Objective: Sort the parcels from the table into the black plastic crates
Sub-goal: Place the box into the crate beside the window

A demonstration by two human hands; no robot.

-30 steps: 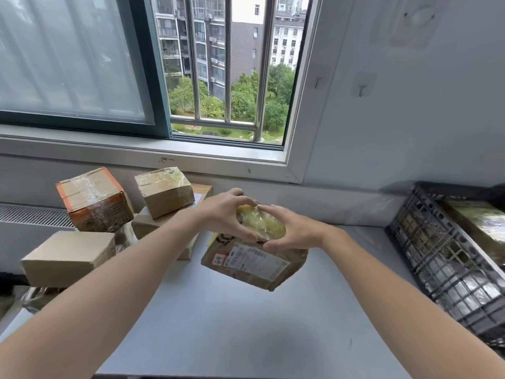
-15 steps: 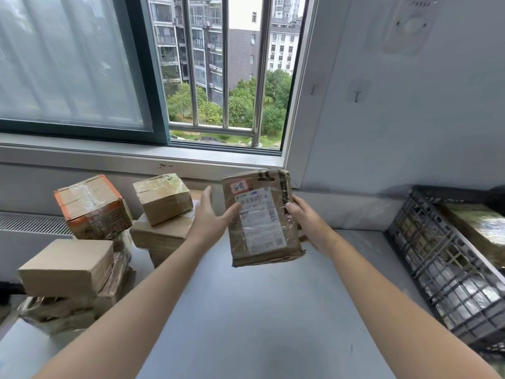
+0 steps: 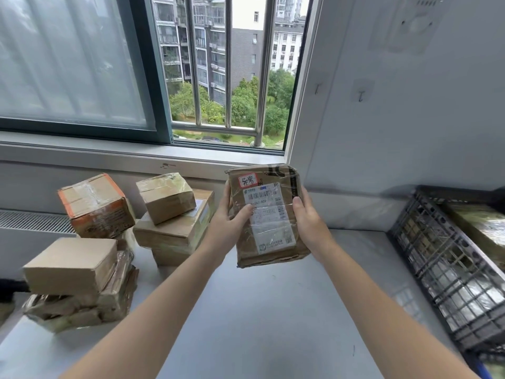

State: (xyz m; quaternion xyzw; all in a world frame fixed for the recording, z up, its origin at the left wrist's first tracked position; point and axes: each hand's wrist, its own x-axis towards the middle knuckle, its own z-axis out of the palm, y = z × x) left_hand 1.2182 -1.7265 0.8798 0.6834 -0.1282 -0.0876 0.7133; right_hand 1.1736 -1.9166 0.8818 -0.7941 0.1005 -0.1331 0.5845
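Parcel up, label facing you.
Your left hand (image 3: 231,216) and right hand (image 3: 310,218) clamp the parcel (image 3: 269,214) by its long sides, long axis upright, above the table (image 3: 273,318). The black crate (image 3: 426,258) lies to the right, nearer your right hand; unsorted boxes (image 3: 169,214) are stacked far left.

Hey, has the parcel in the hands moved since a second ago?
Yes. The parcel has risen from low over the table until its top reaches the window sill, label now facing the camera.
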